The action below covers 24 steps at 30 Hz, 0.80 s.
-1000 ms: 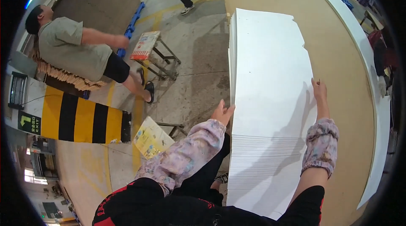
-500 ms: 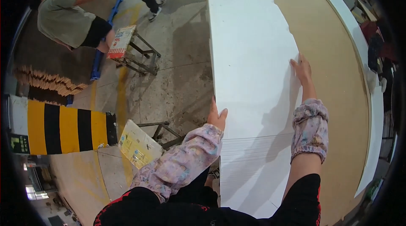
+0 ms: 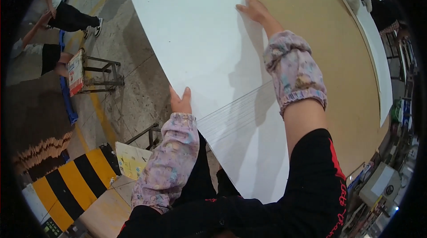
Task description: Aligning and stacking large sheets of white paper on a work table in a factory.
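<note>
A long stack of large white sheets (image 3: 200, 33) lies slantwise before me, with several staggered sheet edges crossing its near half. My left hand (image 3: 181, 101) holds the stack's left edge, thumb on top and fingers partly hidden beyond the edge. Farther away, my right hand (image 3: 257, 10) grips the right edge, its thumb lying on the white surface and its other fingers along the side. Flowered sleeve covers are on both forearms. How many sheets either hand has hold of cannot be made out.
Beneath the sheets is a broad brown board surface (image 3: 338, 55) with a white strip (image 3: 362, 24) along its right side. At left stand a stool (image 3: 95, 72), another with a yellowish top (image 3: 132, 160), and a yellow-and-black striped barrier (image 3: 75, 182). Two people are at the far left.
The view has turned, so the stack now slants from far left to near right. Both hands still hold its edges. The people and stools appear farther left.
</note>
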Available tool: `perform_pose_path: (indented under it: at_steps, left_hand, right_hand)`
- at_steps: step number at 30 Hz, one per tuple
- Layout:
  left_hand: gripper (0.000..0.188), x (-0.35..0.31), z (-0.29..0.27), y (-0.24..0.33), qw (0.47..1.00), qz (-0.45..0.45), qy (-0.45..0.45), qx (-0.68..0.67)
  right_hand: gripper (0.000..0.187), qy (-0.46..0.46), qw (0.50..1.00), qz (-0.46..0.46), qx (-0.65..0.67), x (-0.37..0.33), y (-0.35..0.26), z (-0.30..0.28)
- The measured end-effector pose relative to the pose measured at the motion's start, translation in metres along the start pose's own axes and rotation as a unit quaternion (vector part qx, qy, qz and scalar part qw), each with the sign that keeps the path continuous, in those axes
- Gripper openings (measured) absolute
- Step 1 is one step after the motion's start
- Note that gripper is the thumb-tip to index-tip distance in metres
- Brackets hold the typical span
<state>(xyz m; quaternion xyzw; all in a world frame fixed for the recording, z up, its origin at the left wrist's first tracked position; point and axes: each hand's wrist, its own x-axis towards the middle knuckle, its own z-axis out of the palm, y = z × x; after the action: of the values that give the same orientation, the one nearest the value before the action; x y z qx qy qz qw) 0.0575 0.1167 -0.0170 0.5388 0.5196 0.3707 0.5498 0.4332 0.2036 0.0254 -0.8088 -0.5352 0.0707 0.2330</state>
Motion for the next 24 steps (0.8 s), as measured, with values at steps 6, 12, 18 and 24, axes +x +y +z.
perform_pose_path:
  at_steps: [6,12,18,24]
  left_hand:
    - [0.067,0.005,-0.012,0.010,0.998,0.019,-0.026,0.056]
    - [0.077,-0.012,-0.017,0.017,0.992,-0.123,0.013,-0.007]
    - [0.065,-0.031,0.006,0.013,0.993,-0.114,0.003,0.002]
    - [0.062,-0.025,0.008,0.002,0.999,-0.023,0.038,-0.014]
  right_hand:
    - [0.062,-0.030,0.996,0.034,0.074,-0.005,-0.001,-0.004]
    - [0.050,-0.016,0.996,0.073,0.046,-0.097,0.060,-0.057]
    - [0.036,-0.039,0.982,0.142,0.118,-0.188,0.061,-0.081]
    - [0.025,-0.049,0.980,0.189,0.042,-0.168,0.022,-0.055]
